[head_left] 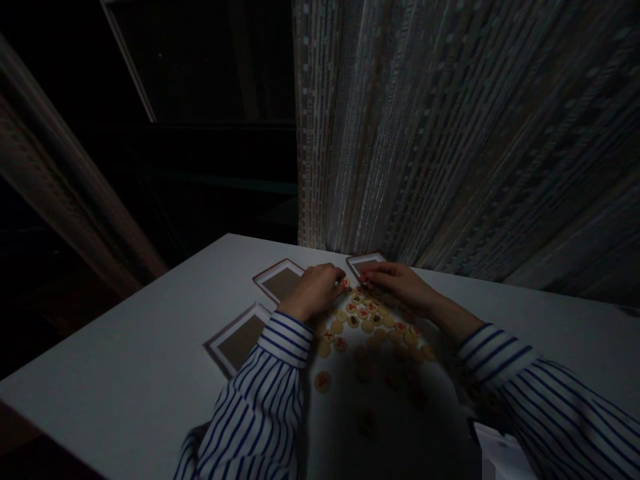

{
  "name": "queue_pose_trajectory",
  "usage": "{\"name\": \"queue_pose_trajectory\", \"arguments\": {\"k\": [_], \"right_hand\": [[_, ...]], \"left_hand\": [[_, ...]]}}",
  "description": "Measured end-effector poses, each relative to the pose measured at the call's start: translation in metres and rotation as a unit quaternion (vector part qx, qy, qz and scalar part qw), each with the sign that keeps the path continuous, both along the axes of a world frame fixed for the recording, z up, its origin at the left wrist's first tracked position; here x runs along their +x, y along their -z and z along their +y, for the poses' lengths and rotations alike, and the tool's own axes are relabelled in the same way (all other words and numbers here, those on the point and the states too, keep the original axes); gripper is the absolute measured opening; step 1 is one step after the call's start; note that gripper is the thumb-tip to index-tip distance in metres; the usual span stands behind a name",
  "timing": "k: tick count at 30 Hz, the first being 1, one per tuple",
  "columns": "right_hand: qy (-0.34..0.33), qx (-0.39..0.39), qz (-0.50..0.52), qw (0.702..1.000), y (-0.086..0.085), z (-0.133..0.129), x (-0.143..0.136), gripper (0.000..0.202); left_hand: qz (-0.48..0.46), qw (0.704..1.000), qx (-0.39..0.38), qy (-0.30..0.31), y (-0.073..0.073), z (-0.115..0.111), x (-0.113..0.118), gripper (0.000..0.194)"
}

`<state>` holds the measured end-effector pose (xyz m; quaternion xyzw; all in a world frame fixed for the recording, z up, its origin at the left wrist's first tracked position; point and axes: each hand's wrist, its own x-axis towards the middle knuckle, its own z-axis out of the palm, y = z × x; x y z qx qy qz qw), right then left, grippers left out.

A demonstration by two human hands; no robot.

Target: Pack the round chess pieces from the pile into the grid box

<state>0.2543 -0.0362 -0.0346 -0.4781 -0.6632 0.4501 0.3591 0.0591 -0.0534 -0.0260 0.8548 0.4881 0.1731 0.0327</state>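
Note:
Several round pale discs, some with red or dark marks, lie spread over the white table between my forearms. At the far edge of the discs, my left hand has its fingers curled together beside a red-marked disc; whether it grips that disc is unclear. My right hand is a little to the right, its fingers pinched near the front of a small open box. Whatever may be between those fingertips is too dark and small to make out.
Left of my left hand lies a tray with a brown inside, and a second one sits nearer, partly behind my sleeve. A bright flat device shows at the lower right. Behind the table hangs a string curtain.

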Motion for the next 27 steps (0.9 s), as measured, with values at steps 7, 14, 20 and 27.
{"name": "queue_pose_trajectory", "arguments": {"k": [7, 14, 20, 27], "right_hand": [[-0.011, 0.058, -0.129, 0.99, 0.007, 0.003, 0.004, 0.021], [-0.036, 0.134, -0.266, 0.954, 0.012, -0.001, 0.01, 0.018], [-0.042, 0.146, -0.349, 0.925, 0.011, -0.004, 0.013, 0.022], [-0.056, 0.145, -0.392, 0.907, 0.013, -0.006, 0.013, 0.02]], "left_hand": [[0.05, 0.998, -0.013, -0.029, 0.015, 0.007, 0.006, 0.025], [0.07, 0.995, -0.039, -0.053, 0.02, 0.001, 0.014, 0.028], [0.074, 0.994, -0.044, -0.063, 0.025, 0.001, 0.014, 0.031], [0.086, 0.992, -0.066, -0.068, 0.027, 0.0, 0.014, 0.03]]}}
